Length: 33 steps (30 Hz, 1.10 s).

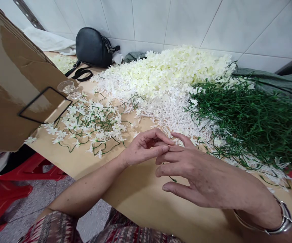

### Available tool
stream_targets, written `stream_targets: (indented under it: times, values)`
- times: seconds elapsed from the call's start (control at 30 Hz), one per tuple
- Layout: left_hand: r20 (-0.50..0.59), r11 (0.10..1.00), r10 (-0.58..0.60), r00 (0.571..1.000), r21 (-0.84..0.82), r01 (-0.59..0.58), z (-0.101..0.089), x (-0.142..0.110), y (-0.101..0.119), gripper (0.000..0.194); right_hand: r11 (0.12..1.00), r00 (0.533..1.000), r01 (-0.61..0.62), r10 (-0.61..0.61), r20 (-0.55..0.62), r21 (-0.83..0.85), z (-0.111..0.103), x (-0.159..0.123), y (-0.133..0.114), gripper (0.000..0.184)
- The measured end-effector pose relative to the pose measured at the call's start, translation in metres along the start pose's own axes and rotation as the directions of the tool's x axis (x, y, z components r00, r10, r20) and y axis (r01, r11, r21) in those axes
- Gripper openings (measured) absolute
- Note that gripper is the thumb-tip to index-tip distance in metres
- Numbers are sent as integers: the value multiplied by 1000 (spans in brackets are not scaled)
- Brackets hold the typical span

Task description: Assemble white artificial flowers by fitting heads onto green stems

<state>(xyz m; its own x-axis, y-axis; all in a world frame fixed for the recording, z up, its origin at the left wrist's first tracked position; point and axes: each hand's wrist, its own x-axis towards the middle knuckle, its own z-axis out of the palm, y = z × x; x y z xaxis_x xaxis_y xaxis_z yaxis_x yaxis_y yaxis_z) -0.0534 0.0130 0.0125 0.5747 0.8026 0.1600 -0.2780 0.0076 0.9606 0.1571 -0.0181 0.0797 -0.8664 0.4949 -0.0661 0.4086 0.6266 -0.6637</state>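
My left hand (148, 145) is closed, its thumb and fingertips meeting the fingers of my right hand over the table. Whatever sits in that pinch is hidden. My right hand (191, 168) is palm down with its fingers and thumb apart, a bangle at the wrist. Below its fingers a thin green stem (172, 179) shows; I cannot tell what holds it. Left of my hands lie white artificial flowers on green stems (92, 121). Behind them is a heap of cream petals (166, 71) and white stamen-like pieces (178, 109). Green plastic stems (252, 118) are piled to the right.
A cardboard box (16, 77) stands at the left, a black wire frame (44, 104) before it. A clear plastic cup (67, 87) and black bag (92, 47) are behind. The brown tabletop (146, 192) runs beneath my hands; red stools (31, 168) stand below left.
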Motion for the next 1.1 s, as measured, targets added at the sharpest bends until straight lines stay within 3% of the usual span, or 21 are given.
stream_targets:
  times: [0.57, 1.1]
  values:
    - [40, 990, -56, 998, -125, 61, 0, 0, 1, 13, 999, 1000, -13, 14, 12, -47, 1, -1, -3, 19]
    - [4, 981, -158, 987, -110, 157, -2, -1, 0, 31, 991, 999, -31, 25, -48, -130, 8, 1, -3, 15]
